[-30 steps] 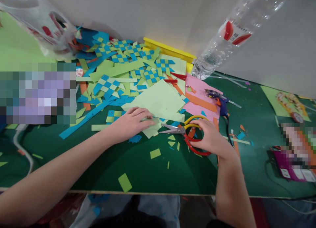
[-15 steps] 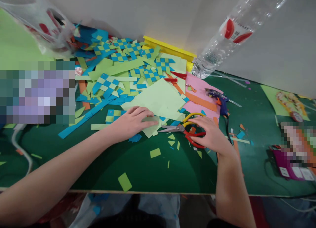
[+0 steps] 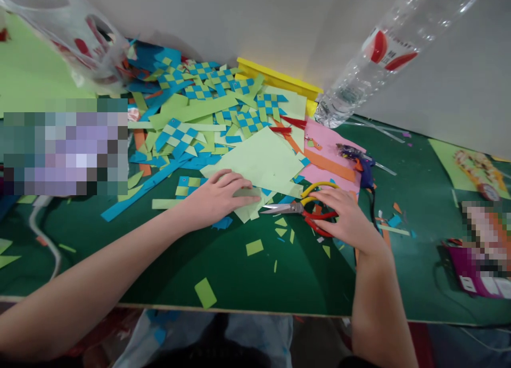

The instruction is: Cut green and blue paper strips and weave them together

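My left hand [image 3: 221, 198] is closed on a small pale green piece of paper [image 3: 244, 214], its thumb and fingertips pointing right; part of the piece is hidden under the fingers. In my right hand [image 3: 349, 214] is a pair of scissors [image 3: 293, 208] with one yellow and one red handle. The blades point left, slightly apart, with their tips close to the paper's right edge. Just behind both hands lies a larger pale green sheet [image 3: 259, 158]. Small green offcuts [image 3: 254, 247] are scattered in front of the scissors.
Woven blue and green paper fish [image 3: 175, 136] and strips pile up at the back left. A yellow paper strip [image 3: 279, 78] and a clear plastic bottle [image 3: 359, 75] stand by the wall. On the right, a blue glue gun [image 3: 365, 171] rests near pink paper [image 3: 323, 139].
The whole view has shifted slightly, so things sit a little farther right. The scissor handles appear slightly closer together. The left hand keeps its hold on the paper.
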A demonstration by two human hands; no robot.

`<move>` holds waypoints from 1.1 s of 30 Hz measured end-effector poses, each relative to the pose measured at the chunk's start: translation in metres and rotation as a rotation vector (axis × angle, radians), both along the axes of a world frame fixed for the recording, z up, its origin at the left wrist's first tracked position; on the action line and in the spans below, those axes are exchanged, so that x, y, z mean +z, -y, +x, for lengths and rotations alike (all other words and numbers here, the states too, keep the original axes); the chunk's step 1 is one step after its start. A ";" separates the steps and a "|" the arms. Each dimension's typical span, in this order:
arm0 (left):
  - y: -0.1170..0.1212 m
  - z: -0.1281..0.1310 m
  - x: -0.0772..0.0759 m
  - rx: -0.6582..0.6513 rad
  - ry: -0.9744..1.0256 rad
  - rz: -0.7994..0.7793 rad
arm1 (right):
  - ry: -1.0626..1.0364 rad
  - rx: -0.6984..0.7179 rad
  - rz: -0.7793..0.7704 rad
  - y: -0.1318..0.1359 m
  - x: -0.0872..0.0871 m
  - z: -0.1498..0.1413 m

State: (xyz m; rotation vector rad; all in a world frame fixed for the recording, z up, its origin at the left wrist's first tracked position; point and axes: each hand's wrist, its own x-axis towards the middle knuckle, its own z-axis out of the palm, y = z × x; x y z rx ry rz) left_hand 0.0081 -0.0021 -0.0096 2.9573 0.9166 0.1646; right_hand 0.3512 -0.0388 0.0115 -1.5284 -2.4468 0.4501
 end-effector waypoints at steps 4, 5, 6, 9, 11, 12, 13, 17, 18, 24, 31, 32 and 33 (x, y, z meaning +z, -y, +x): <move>0.000 0.000 -0.001 0.006 0.014 -0.006 | -0.008 -0.021 -0.042 0.000 0.002 0.000; 0.000 0.000 -0.001 0.007 0.015 -0.011 | -0.010 -0.027 -0.046 0.001 0.003 -0.001; 0.000 0.000 0.000 0.010 0.015 -0.016 | -0.012 -0.031 -0.046 0.001 0.003 -0.003; 0.000 0.001 0.001 0.016 0.011 -0.034 | -0.015 -0.033 -0.043 0.001 0.003 -0.008; 0.000 0.001 0.001 0.013 0.017 -0.040 | -0.015 -0.029 -0.044 0.002 0.003 -0.012; 0.000 0.001 0.001 0.011 0.022 -0.040 | -0.016 -0.025 -0.041 0.002 0.003 -0.014; 0.000 0.001 0.000 0.011 0.027 -0.041 | -0.016 -0.022 -0.036 0.002 0.003 -0.016; 0.000 0.000 -0.001 0.016 0.035 -0.043 | -0.008 -0.017 -0.032 0.003 0.005 -0.025; 0.000 0.000 -0.002 0.017 0.037 -0.046 | -0.004 -0.018 -0.032 0.003 0.005 -0.026; 0.000 0.000 -0.002 0.018 0.045 -0.063 | -0.003 0.018 -0.014 0.002 0.006 -0.026; 0.000 0.000 -0.002 0.019 0.045 -0.071 | 0.004 -0.015 -0.024 0.005 0.006 -0.028; 0.000 0.000 -0.003 0.020 0.045 -0.073 | 0.007 -0.021 -0.029 0.005 0.006 -0.031; 0.000 0.000 -0.003 0.021 0.046 -0.074 | 0.010 -0.026 -0.033 0.005 0.005 -0.033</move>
